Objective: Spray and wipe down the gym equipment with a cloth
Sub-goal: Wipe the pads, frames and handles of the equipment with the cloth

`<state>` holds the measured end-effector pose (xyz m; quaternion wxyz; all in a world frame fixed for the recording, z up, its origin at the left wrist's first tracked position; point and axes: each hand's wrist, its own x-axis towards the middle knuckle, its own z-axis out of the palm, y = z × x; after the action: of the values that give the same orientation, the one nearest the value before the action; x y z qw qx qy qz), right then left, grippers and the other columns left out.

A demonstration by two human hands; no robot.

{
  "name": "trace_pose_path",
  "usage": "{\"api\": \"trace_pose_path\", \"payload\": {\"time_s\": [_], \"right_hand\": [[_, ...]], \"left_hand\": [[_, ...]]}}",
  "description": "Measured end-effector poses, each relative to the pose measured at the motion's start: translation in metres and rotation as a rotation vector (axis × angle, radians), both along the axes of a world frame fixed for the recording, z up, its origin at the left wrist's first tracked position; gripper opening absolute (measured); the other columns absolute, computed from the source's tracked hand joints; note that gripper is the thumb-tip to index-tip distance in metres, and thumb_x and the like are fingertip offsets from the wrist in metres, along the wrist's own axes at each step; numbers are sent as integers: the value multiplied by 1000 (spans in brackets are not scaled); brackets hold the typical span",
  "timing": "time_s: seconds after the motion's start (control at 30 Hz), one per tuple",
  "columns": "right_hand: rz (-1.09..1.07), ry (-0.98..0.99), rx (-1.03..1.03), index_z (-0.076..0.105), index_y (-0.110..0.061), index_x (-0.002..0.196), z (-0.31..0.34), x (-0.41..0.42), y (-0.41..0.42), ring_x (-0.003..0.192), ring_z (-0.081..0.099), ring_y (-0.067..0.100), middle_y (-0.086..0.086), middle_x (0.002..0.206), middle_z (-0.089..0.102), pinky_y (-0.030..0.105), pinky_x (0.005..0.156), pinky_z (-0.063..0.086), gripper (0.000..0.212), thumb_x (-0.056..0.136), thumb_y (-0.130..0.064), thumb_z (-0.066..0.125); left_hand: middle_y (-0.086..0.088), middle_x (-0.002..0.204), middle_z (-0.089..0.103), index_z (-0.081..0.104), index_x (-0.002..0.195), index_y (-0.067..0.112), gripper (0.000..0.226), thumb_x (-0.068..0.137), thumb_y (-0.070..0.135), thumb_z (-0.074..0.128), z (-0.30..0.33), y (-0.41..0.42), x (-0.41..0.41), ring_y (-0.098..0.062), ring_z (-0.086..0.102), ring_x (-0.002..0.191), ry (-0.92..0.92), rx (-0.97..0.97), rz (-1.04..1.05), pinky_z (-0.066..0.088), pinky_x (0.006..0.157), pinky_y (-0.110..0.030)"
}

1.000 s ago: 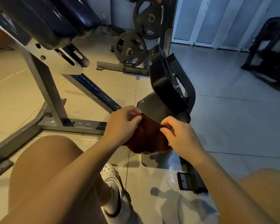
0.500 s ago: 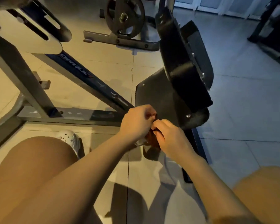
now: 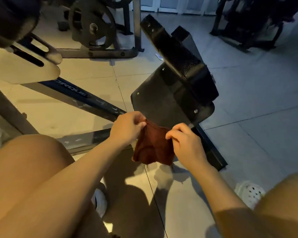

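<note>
Cloth (image 3: 153, 145) hangs spread again, where half a second ago it was bunched tight between the two fists. Left hand (image 3: 127, 127) pinches its upper left corner, right hand (image 3: 184, 141) its upper right — held over the floor tiles (image 3: 86, 73), just before the black footplate (image 3: 163, 103), which looks like the next surface to wipe.

The dark pad (image 3: 10, 19) at top left is blurred and edge-cropped; both fingertips hide behind the cloth (image 3: 153, 148).
</note>
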<state>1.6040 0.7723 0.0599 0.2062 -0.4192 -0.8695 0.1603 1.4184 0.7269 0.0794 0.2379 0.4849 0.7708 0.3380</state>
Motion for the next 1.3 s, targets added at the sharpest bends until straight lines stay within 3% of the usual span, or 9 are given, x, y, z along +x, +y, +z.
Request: {"api": "trace_pose_path", "payload": {"time_s": [0.2, 0.37, 0.5, 0.6, 0.7, 0.8, 0.93, 1.13, 1.3], "right_hand": [[-131, -142, -144, 49, -19, 135, -2, -26, -32, 114, 51, 15, -2, 131, 42, 23, 90, 43, 35, 101, -27, 47], [-200, -156, -186, 39, -23, 141, -21, -34, -24, 119, 45, 13, -3, 137, 32, 24, 93, 43, 42, 100, -31, 46], [-237, -147, -122, 39, -20, 143, -20, -43, 15, 126, 42, 15, -1, 143, 26, 25, 98, 42, 44, 100, -30, 47], [-259, -206, 78, 42, -14, 141, -16, -53, 71, 131, 39, 22, 4, 147, 28, 31, 100, 41, 44, 100, -25, 49], [-344, -372, 205, 30, -6, 148, -30, -64, 128, 141, 29, 30, 9, 159, 11, 37, 110, 35, 59, 97, -23, 54], [-275, -608, 176, 17, -4, 152, -70, -83, 157, 148, 8, 35, 7, 162, -12, 45, 117, 21, 73, 96, -26, 56], [-183, -795, 187, 11, -14, 155, -118, -91, 177, 149, -2, 37, 15, 162, 2, 56, 117, -4, 70, 100, -52, 32], [-276, -784, 335, 9, -7, 155, -123, -86, 195, 149, 2, 37, 23, 160, 4, 53, 117, -4, 91, 91, -65, 36], [-19, -986, 425, 7, -8, 154, -109, -95, 227, 149, -1, 34, 20, 161, 2, 52, 118, -4, 73, 99, -53, 25]], "left_hand": [[-2, 107, 68, 65, 108, 20, 15, 95, 26, 60, -12, 1, -15, -20, 62, 99, 114, -56, -119, 51, 93, -41], [1, 98, 68, 63, 98, 24, 5, 94, 25, 61, -31, 25, -18, -19, 65, 92, 89, -117, -150, 53, 89, -42], [-2, 90, 68, 64, 92, 19, 10, 96, 13, 58, -37, 50, -24, -21, 67, 92, -350, -4, -72, 57, 83, -33], [-4, 104, 63, 57, 109, 23, 19, 97, 8, 54, -40, 83, -12, -18, 65, 95, -621, 154, 22, 55, 71, -21], [1, 109, 54, 45, 121, 32, 37, 96, 8, 56, -68, 104, -4, -12, 58, 93, -755, 214, 81, 51, 75, -24], [-1, 110, 55, 47, 117, 35, 36, 94, 9, 59, -125, 89, 0, -9, 56, 96, -741, 81, 189, 48, 89, -30], [2, 120, 59, 52, 117, 34, 35, 92, 12, 62, -189, 68, 8, -16, 57, 110, -612, -135, 245, 46, 97, -33], [1, 134, 50, 48, 138, 15, 45, 94, 13, 60, -208, 81, 27, -10, 46, 123, -411, -35, 89, 33, 106, -20], [-5, 161, 14, 29, 150, 16, 62, 96, 32, 53, -222, 76, 60, -19, 12, 149, -510, -74, -1, 12, 114, -19]]}}
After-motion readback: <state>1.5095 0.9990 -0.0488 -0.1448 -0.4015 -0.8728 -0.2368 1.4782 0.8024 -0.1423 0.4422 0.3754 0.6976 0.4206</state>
